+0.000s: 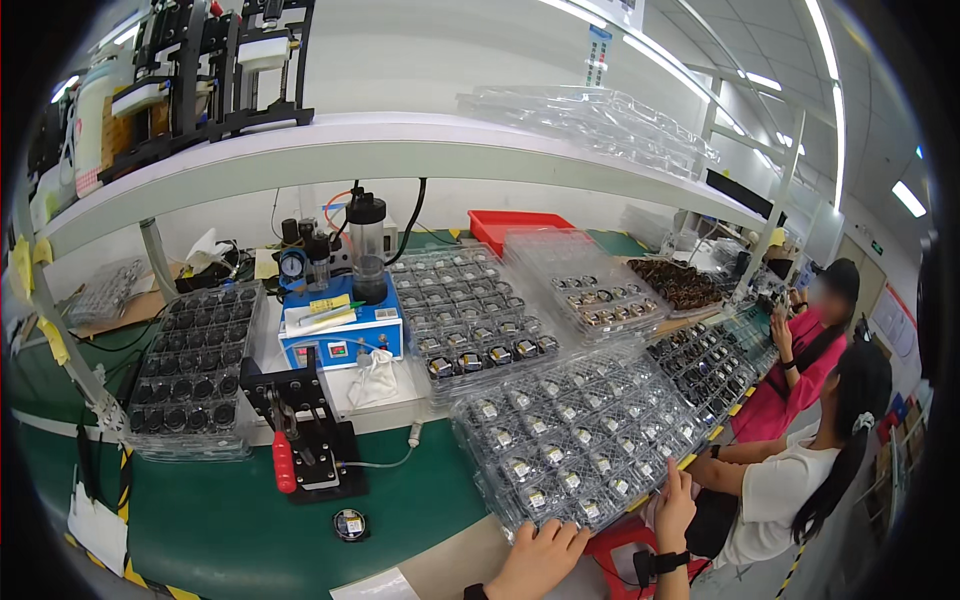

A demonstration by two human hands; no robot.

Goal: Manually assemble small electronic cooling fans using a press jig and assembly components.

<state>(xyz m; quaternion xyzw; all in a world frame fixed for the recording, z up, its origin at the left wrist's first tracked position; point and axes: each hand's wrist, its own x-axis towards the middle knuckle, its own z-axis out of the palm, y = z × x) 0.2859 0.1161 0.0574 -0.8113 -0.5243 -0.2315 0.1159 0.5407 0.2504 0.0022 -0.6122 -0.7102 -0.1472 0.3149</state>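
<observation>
A clear plastic tray point(590, 425) with rows of round parts bearing small white labels lies slanted at the right front of the bench, its near corner reaching the bench edge. My left hand point(540, 560) grips its near edge, fingers curled over the rim and thumb hidden. At the tray's right edge, my right hand point(675, 508) holds on, fingers pointing up along the rim. To the left, one loose round black part point(350, 525) with a pale label sits on the green mat, in front of a black clamp fixture point(310, 440) with a red handle.
A blue box point(345, 325) with a clear cylinder stands behind the fixture. Stacked trays of parts point(195, 370) are at left, others point(470, 310) at centre. A red bin point(515, 228) sits farther back. A shelf point(400, 150) spans overhead. Two people point(790, 460) work at the right.
</observation>
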